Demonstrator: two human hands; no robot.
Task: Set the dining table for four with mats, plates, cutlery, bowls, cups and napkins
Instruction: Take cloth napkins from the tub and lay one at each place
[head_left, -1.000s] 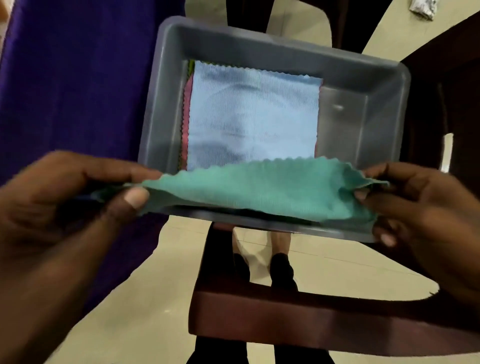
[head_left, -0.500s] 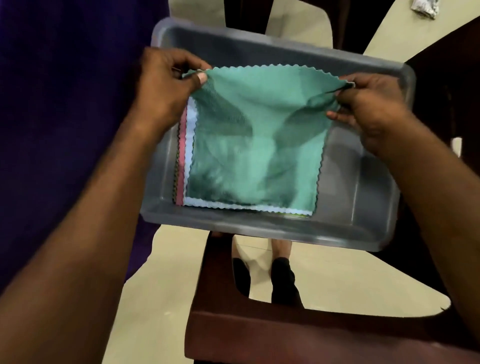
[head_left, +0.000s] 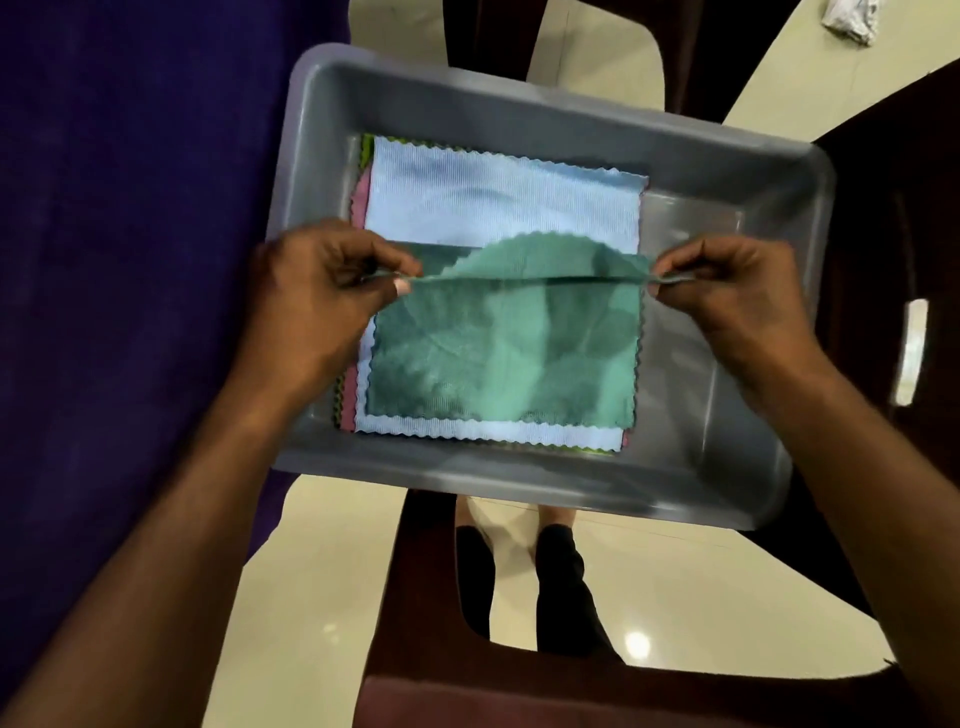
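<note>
A purple cloth-covered bench (head_left: 130, 260) was seen beyond the left hand, and a cream tiled floor (head_left: 322, 597) lay below both hands, with the dark frame of a chair (head_left: 415, 597) under the wrists. A grey plastic tub (head_left: 727, 395) sat beneath the hands, apparently propped on that chair. Inside it, under the palms, a stack of napkins (head_left: 498, 202) was kept flat, a pale blue one uppermost and pink and green edges showing at the left-hand side.

A green napkin (head_left: 498, 358) was spread on top of the stack, its far half doubled back toward the wrists. The fold line was stretched taut between the hands, probably so that a straight crease would be formed before the napkin was carried to a place setting. One end of the fold was pinched between thumb and fingers of the left hand (head_left: 322, 291); the other end was pinched likewise by the right hand (head_left: 727, 291).

A crumpled white scrap (head_left: 852, 21) lay on the floor well beyond the right hand.
</note>
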